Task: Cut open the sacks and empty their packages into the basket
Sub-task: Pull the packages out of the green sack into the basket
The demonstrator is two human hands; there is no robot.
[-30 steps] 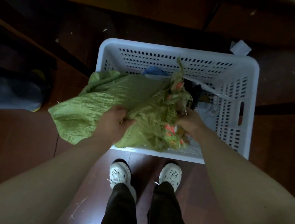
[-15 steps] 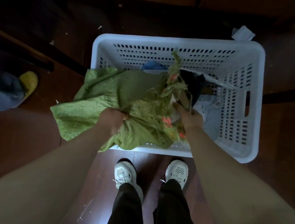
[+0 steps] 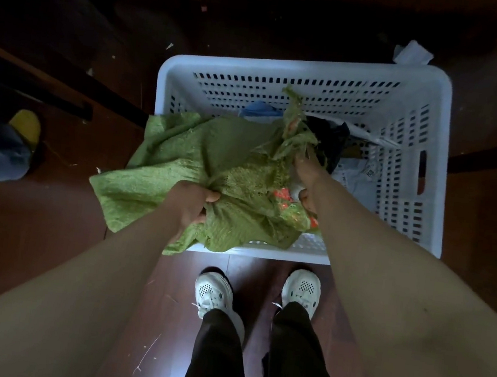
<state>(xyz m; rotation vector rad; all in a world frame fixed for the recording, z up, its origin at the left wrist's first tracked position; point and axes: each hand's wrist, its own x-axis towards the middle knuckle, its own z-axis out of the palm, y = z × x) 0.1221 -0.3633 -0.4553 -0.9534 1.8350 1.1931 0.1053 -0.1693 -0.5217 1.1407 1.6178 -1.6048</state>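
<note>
Since half a second ago the right grip (image 3: pixel 305 179) has pushed further from me into the frayed mouth of the green sack (image 3: pixel 214 152), while the left grip (image 3: pixel 190 201) stays where it was. The left grip is clamped on a bunched fold of the sack, fingers curled under the weave and thumb on top. The right grip's fingertips are buried in loose threads, so I cannot tell whether it is clamped or simply reaching in.

The sack lies across the near left corner of the white basket (image 3: pixel 303 66). Its long axis runs from the left grip's outer side to beyond the right grip. The closed end hangs outside the basket, left of the left grip, over the floor (image 3: pixel 48 226). The torn mouth, with orange print by the right grip's thumb, points right and away from me, into the basket. One ragged strip stands up just past the right grip.

Inside the basket, beyond the right grip, lie a dark package (image 3: pixel 332 136) and a blue package (image 3: pixel 258 109). A pale package (image 3: pixel 360 183) with a printed label lies to that grip's right.
</note>
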